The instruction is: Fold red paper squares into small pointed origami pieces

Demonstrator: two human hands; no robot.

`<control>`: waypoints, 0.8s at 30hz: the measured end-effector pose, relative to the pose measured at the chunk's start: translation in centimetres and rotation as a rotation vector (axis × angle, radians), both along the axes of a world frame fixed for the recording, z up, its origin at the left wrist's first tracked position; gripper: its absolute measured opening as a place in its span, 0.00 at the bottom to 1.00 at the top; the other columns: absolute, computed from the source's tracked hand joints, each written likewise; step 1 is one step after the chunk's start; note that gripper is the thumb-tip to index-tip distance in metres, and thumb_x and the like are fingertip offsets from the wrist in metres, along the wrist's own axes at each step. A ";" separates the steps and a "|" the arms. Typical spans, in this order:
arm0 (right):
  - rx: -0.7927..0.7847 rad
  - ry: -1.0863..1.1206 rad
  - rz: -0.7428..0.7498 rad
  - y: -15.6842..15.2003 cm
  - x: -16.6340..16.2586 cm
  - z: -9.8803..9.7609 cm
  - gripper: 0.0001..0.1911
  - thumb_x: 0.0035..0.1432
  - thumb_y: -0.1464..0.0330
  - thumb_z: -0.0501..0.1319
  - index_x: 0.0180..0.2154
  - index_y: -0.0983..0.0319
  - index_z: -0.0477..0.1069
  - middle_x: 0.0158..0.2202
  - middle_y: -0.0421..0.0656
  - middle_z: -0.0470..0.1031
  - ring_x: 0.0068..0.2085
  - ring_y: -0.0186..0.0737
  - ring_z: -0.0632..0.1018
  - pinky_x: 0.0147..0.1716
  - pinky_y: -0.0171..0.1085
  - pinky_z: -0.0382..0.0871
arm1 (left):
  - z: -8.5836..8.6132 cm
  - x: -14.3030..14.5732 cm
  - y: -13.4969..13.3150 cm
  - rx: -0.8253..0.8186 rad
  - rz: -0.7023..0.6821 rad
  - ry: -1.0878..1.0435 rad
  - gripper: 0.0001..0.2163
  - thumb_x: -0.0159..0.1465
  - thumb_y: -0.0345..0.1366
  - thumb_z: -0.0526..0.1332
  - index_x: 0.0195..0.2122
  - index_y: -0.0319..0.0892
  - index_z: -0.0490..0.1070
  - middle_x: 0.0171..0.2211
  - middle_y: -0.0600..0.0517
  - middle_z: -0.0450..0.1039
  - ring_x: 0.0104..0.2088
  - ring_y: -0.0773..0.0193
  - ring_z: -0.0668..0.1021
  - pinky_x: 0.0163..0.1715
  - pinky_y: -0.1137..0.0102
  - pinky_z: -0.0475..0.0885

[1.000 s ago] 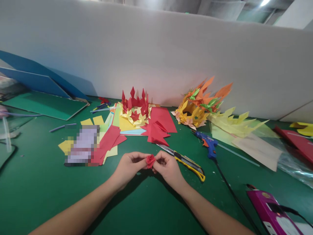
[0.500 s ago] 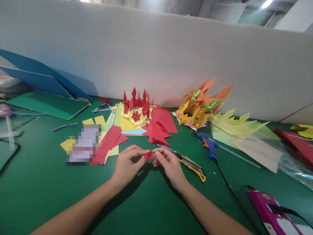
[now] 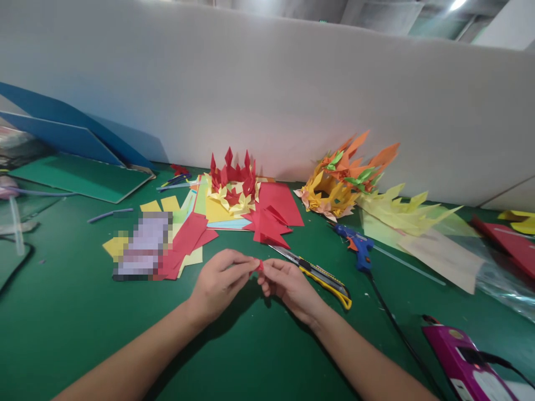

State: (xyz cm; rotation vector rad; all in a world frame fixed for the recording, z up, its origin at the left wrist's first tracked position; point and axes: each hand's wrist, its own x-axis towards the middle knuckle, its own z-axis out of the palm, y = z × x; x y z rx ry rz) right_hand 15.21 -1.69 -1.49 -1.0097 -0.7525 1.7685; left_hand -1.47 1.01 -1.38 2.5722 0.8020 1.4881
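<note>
Between the fingertips of both hands is a small folded piece of red paper, mostly covered by the fingers. My left hand pinches it from the left, and my right hand pinches its right side. Just beyond the right hand lies a yellow utility knife with its blade out, pointing to the back left. Past the fingers, folded red paper pieces rest on the table. A red paper crown with pale yellow flowers along its base stands behind them.
An orange and yellow paper crown stands at the back right. A blue glue gun lies before it, its cord running to a magenta power strip. Red paper strips and a pixelated rectangle lie left. A white partition rises behind.
The left fingers have closed over the red paper, so less of it shows. My right fingers have turned slightly and moved a little lower. The other things lie as before.
</note>
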 end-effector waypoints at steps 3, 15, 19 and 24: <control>-0.020 -0.004 -0.007 0.1 0.0 0.0 0.18 0.35 0.60 0.73 0.24 0.65 0.71 0.19 0.36 0.73 0.19 0.25 0.69 0.21 0.27 0.62 | 0.3 0.2 -0.2 -0.118 0.006 0.026 0.11 0.61 0.28 0.56 0.36 0.46 0.77 0.31 0.48 0.78 0.31 0.65 0.78 0.32 0.71 0.75; 0.222 -0.385 -0.181 -0.1 -0.4 -1.1 0.14 0.41 0.59 0.67 0.22 0.62 0.68 0.16 0.34 0.67 0.17 0.28 0.66 0.19 0.30 0.61 | 1.6 0.6 -0.3 -0.917 -0.030 -0.205 0.07 0.52 0.33 0.62 0.29 0.43 0.80 0.33 0.47 0.78 0.31 0.62 0.79 0.31 0.70 0.76; 0.234 -0.392 -0.192 0.1 -0.1 -1.3 0.13 0.43 0.59 0.66 0.24 0.63 0.69 0.17 0.35 0.68 0.18 0.29 0.67 0.21 0.32 0.63 | 1.6 0.5 0.0 -1.061 -0.061 -0.278 0.07 0.49 0.36 0.65 0.29 0.42 0.80 0.34 0.45 0.78 0.34 0.59 0.79 0.37 0.66 0.75; 0.452 -0.625 -0.257 -0.3 -0.2 -1.3 0.08 0.49 0.65 0.61 0.24 0.62 0.69 0.19 0.38 0.70 0.21 0.32 0.69 0.22 0.33 0.64 | 1.8 0.4 0.2 -1.313 -0.045 -0.358 0.10 0.46 0.37 0.69 0.30 0.40 0.79 0.26 0.49 0.79 0.26 0.63 0.77 0.32 0.66 0.73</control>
